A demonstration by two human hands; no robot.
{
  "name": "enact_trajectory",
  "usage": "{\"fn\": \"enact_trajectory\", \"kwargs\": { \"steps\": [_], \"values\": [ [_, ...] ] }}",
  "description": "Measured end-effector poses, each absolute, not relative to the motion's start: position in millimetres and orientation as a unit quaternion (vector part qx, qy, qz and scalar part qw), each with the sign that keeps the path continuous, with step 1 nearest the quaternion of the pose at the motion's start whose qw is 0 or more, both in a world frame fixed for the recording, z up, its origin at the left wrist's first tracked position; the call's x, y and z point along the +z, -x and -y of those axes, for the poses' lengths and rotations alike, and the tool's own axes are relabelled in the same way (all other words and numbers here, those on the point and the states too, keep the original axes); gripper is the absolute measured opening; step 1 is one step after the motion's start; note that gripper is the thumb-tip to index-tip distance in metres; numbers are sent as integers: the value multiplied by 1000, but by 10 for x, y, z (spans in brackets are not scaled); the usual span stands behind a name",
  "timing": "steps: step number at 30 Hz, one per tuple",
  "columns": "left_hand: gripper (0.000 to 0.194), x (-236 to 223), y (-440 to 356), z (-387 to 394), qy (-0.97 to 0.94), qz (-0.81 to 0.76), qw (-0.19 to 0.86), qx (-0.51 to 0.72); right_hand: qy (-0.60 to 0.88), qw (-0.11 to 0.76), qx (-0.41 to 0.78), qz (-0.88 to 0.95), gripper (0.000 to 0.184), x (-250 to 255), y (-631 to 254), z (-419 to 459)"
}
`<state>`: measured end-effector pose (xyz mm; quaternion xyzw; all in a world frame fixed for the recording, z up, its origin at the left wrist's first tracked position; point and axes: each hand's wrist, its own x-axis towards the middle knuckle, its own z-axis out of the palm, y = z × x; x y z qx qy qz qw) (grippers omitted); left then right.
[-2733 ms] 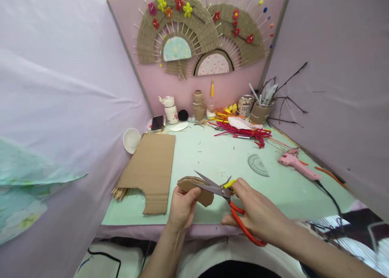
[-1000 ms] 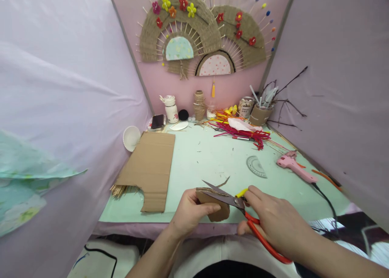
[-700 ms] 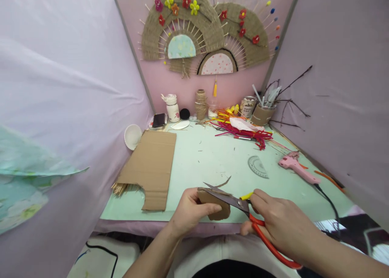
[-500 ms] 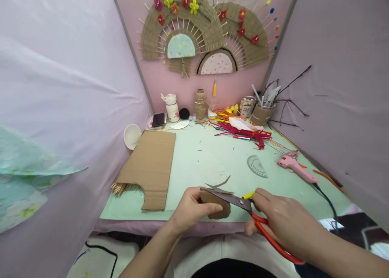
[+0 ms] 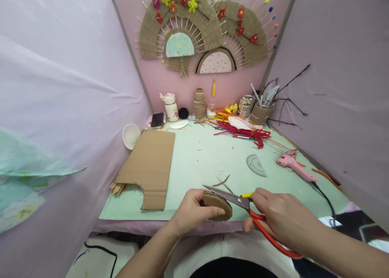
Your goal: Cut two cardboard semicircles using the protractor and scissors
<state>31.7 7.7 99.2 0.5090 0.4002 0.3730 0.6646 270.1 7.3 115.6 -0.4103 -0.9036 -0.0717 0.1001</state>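
Note:
My left hand (image 5: 194,210) pinches a small rounded piece of cardboard (image 5: 224,213) near the table's front edge, thumb on the face toward me. Wrapped round the handles of red-handled scissors (image 5: 270,237) is my right hand (image 5: 276,213). The scissor blades (image 5: 226,195) point left and lie along the top edge of the cardboard piece, looking nearly closed. A bit of yellow shows by the scissors' pivot. Thin cardboard trimmings (image 5: 223,182) rest on the table just beyond the blades.
A larger cut cardboard sheet (image 5: 152,160) lies at left over thin sticks (image 5: 121,188). At right are a clear protractor (image 5: 256,165) and a pink glue gun (image 5: 294,166) with its cord. Red and orange strips (image 5: 243,134), a twine spool (image 5: 199,103) and a white bottle (image 5: 171,107) are at the back.
A thin strip along the cardboard's top edge has come off and now lies with the other trimming. The blades have drawn closer together, and the cardboard piece has tilted slightly.

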Motion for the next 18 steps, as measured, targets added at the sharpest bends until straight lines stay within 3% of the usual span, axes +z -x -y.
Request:
{"fn": "enact_trajectory", "kwargs": {
  "steps": [9,14,18],
  "values": [
    [18,959,-258,-188,-477,-432,646,411,559,88,140,813,38,1318,-2735,-338],
    [19,930,-249,-206,-467,-441,643,417,548,82,175,814,25,1348,-2632,-329],
    [20,952,-250,-189,-480,-451,644,390,508,67,160,843,36,1381,-2555,-259]
  ]
}}
